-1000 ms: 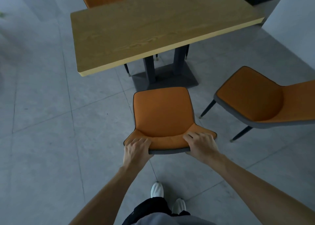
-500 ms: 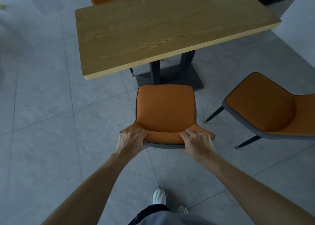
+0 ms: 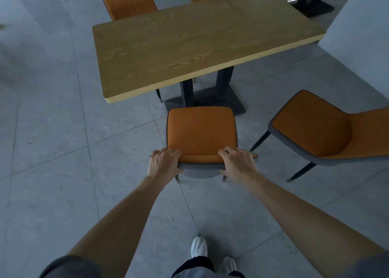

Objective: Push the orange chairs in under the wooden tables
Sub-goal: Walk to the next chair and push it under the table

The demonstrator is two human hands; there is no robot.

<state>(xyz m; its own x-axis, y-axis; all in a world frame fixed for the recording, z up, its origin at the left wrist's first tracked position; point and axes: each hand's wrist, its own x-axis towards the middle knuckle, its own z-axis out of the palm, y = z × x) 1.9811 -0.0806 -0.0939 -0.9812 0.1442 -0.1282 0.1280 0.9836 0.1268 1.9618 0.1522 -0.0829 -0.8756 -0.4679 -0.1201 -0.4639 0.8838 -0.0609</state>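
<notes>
Both hands grip the chair (image 3: 201,133) by the top edge of its backrest: left hand (image 3: 163,161) clamped over the left corner, right hand (image 3: 239,161) over the right corner, fingers curled across the orange front, thumbs hidden behind.

Chair sits straight ahead of the hands, seat front just short of the table (image 3: 195,46) edge and close to the dark pedestal base (image 3: 210,100). Not yet under the top.

Step in hand, as judged: push forward.
- Keep pressure equal on both corners so the chair tracks straight, no yaw.
- Push low and level; tipping the backrest forward would lift the rear legs.
- Watch the front legs against the pedestal base, the likely snag.
- Stop once the backrest nears the table edge.

Second chair (image 3: 328,128) stands right of the right hand, angled, well out from the table. Next candidate.
</notes>
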